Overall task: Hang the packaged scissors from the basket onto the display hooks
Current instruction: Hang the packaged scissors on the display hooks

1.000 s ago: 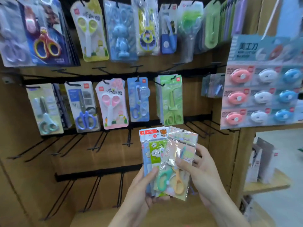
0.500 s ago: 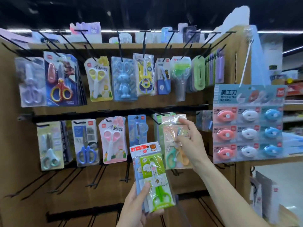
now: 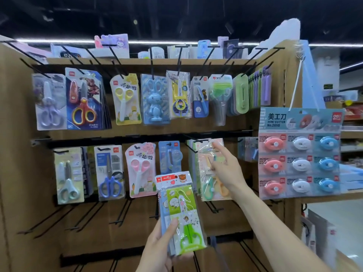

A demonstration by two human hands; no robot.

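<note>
Brown pegboard shelving (image 3: 23, 173) fills the view, two rows of black wire display hooks (image 3: 189, 137) loaded with carded scissors, bare hooks jutting out lower down. Off to the right hangs a big card of pink, white and blue mini cutters (image 3: 298, 154), touching nothing the person handles.

On the lower row, right of a pink-handled scissors card (image 3: 140, 169), sits the clear plastic packet of teal and orange scissors (image 3: 211, 173), its top up at a hook. The right hand (image 3: 225, 167) is on that packet, index finger stretched up to its top edge, the other fingers bent against the plastic. Whether the hanging hole is over the hook, I cannot tell.

Down low, centre, the left hand (image 3: 159, 246) grips a small stack of packets, thumb pressed across the front. On top of it is the packet of green-handled scissors with a red header strip (image 3: 180, 214), upright, well below the loaded hooks.
</note>
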